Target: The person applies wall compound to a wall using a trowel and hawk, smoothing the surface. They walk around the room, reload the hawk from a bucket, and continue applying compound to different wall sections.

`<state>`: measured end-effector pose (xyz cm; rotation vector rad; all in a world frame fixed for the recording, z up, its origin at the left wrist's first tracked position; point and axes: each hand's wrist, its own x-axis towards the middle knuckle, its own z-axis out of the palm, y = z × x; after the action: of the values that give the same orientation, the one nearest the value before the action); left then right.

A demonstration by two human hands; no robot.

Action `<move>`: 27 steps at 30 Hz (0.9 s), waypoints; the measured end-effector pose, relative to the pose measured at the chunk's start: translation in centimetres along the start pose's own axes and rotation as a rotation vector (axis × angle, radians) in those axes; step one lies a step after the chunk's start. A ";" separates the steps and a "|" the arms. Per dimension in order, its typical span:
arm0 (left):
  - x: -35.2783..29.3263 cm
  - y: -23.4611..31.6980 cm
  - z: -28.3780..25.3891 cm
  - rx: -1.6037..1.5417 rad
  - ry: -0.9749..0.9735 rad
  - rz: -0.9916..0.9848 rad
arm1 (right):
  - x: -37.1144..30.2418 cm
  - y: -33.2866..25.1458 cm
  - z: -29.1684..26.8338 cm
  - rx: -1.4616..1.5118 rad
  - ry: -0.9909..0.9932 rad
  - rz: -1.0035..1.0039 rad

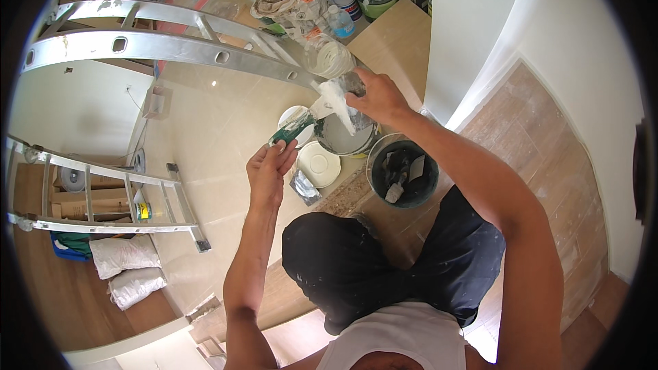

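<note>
Just beneath the right hand [378, 99], which pinches a paste-coated flat blade [340, 101] between thumb and fingers, sits a tub [333, 151] of pale compound. Leftward, the left hand [273, 163], fingers curled around the green handle, holds a scraper [295, 128] near that blade.
</note>
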<state>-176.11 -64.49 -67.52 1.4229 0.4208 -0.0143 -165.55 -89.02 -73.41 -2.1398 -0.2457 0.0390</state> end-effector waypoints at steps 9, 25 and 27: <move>-0.4 -0.7 -2.1 -0.006 0.008 -0.009 | 0.2 -0.2 -0.6 -0.133 -0.007 0.017; 11.4 -9.6 1.6 0.613 -0.072 0.036 | 1.0 0.6 -1.3 -0.121 0.083 0.064; 11.8 -9.4 1.5 0.729 -0.081 0.003 | 0.6 1.2 -1.2 -0.116 0.153 -0.010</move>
<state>-167.21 -64.66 -79.80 2.1314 0.3598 -0.2437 -164.59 -90.57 -73.71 -2.2438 -0.1727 -0.1473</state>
